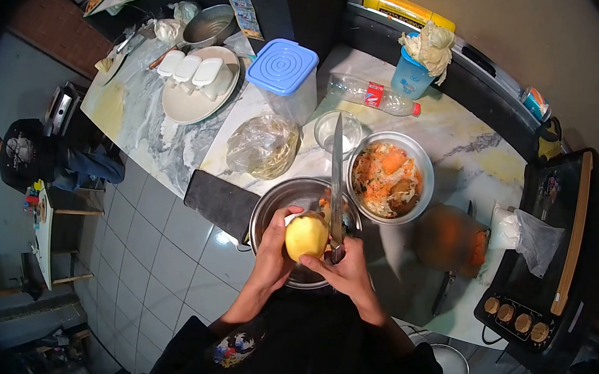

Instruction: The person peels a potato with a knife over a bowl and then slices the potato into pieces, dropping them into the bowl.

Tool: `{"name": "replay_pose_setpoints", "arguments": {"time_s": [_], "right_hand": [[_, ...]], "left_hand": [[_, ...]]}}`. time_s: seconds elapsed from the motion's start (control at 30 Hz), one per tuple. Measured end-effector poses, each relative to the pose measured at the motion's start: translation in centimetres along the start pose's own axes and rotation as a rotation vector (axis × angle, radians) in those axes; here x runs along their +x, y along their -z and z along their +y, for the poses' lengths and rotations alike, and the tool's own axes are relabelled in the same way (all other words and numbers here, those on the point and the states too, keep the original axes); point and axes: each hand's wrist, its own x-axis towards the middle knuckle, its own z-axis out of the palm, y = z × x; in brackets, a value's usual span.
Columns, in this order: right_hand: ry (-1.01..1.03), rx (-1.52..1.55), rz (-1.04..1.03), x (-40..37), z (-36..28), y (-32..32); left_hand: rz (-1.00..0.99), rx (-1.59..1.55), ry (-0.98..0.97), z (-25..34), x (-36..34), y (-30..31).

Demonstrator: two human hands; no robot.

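Note:
My left hand (276,254) is closed round a peeled yellow potato (307,237), with a whitish patch near its top. My right hand (349,271) grips a long knife (338,169), its blade pointing away from me, while the thumb touches the potato's lower side. Both hands are above a steel bowl (262,209); dark and orange scraps show inside, and the potato hides much of it. Beyond it to the right stands a metal bowl (429,173) of shredded orange and pale vegetables (386,181).
Around the bowls are a bag of pale strands (263,147), a glass bowl (337,131), a blue-lidded container (283,68) and a plastic bottle (375,95). On the right are a blurred chopping board (447,239), another knife (443,293) and a toaster oven (547,264). A person (33,152) is far left.

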Motion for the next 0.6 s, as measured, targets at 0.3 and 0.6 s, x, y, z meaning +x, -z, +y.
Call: {"name": "replay_pose_setpoints", "arguments": {"time_s": [0.3, 0.6], "right_hand": [[-0.066, 0.04, -0.037, 0.2, 0.1, 1.5], [-0.177, 0.091, -0.061, -0.4, 0.1, 2.9]], "left_hand": [[0.027, 0.58, -0.297, 4.0, 0.7, 0.3], [-0.455, -0.131, -0.271, 6.1, 1.1, 0.8]]}}
